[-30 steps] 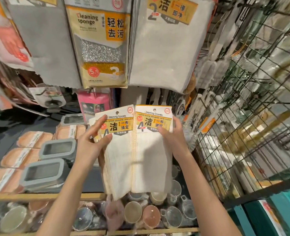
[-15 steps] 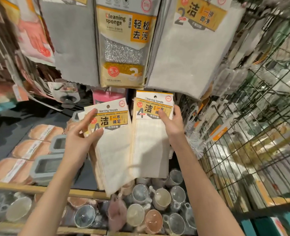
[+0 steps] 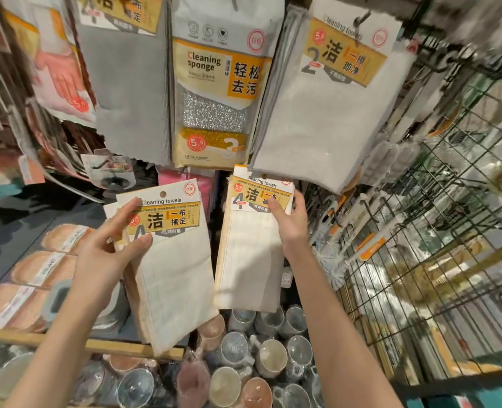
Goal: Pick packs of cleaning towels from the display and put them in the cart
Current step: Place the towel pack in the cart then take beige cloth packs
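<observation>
The left hand (image 3: 102, 260) grips one towel pack (image 3: 173, 260) pulled free, while the right hand (image 3: 291, 222) pinches the hanging pack (image 3: 249, 248) to unhook it.

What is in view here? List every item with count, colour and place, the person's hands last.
held towel pack: one, cream, yellow label, centre left.
hanging towel pack: one, cream, centre, top at its hook.
cleaning sponge pack: one, silver and yellow, top centre.
grey cloth pack: one, top left.
white towel pack: one, top right.
pink glove pack: one, far left.
mugs: many, pastel, bottom shelf.
wire rack: one, dark, right.
left hand: grips the held pack.
right hand: pinches the hanging pack's label.
</observation>
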The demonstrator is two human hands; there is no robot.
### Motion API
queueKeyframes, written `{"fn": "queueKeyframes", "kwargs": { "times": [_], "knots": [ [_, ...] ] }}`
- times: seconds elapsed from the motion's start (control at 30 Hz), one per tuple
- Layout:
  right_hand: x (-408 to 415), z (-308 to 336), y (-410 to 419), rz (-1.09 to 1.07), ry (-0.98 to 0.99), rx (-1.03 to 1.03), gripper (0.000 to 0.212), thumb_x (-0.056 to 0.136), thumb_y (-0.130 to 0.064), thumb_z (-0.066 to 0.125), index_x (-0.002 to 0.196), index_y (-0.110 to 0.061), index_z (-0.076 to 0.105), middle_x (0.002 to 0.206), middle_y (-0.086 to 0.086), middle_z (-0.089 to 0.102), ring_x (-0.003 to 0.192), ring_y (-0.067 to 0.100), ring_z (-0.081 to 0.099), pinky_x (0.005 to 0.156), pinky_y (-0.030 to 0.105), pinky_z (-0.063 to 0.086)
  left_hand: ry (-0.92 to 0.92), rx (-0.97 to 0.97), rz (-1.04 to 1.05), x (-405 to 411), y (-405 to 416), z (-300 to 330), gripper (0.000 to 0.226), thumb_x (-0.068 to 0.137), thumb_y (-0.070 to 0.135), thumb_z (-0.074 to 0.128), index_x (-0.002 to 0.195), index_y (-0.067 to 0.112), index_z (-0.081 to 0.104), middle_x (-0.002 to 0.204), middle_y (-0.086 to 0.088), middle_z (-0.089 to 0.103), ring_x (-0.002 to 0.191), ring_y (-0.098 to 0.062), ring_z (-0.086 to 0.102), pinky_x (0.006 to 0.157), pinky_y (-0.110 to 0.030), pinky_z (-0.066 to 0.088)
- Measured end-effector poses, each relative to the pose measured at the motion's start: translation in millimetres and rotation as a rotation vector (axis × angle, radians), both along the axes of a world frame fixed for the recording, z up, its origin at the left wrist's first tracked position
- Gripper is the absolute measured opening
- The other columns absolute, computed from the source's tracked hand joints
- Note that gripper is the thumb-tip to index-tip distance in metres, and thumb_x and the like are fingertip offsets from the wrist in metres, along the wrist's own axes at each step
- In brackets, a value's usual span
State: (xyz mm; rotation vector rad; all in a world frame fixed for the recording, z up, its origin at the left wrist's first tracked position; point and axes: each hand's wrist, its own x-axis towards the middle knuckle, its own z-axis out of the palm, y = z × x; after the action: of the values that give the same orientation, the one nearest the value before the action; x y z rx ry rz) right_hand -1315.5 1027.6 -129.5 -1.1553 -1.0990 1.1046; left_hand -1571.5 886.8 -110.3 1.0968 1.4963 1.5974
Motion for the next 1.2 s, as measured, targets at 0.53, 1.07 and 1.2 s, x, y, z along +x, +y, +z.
{"fn": "queueKeyframes", "kwargs": {
  "times": [0.53,1.07,1.2],
  "knots": [
    [-4.4,2.3,3.3,-0.061,0.012,0.038,0.033,0.084,-0.007,0.067,0.110,-0.025,0.058,0.104,-0.003,0.067,0.095,0.010,0.066,0.079,0.021,0.052,0.028,-0.026,0.043,-10.4,-9.0,17.0,0.063,0.078,0.000,0.070,0.104,0.056,0.060,0.094,0.036,0.063,0.095,0.014,0.058,0.085,-0.017,0.048],
    [-10.2,1.0,19.1,-0.136,-0.071,0.063,0.025,0.082,-0.013,0.070,0.103,-0.014,0.056,0.087,-0.013,0.057,0.078,-0.006,0.057,0.075,0.016,0.044,-0.022,-0.042,-0.017,3.2,-9.3,6.7,0.063,0.077,-0.005,0.068,0.103,0.052,0.062,0.098,0.032,0.066,0.093,0.016,0.060,0.078,-0.004,0.048],
    [-13.1,3.5,35.3,-0.196,-0.004,-0.019,0.035,0.083,-0.013,0.070,0.112,-0.005,0.052,0.095,-0.006,0.050,0.089,0.008,0.047,0.086,0.025,0.034,-0.031,-0.043,-0.008,7.8,-5.8,9.3,0.065,0.077,-0.004,0.068,0.102,0.055,0.062,0.091,0.041,0.063,0.086,0.017,0.060,0.069,-0.003,0.047]
  ]
}}
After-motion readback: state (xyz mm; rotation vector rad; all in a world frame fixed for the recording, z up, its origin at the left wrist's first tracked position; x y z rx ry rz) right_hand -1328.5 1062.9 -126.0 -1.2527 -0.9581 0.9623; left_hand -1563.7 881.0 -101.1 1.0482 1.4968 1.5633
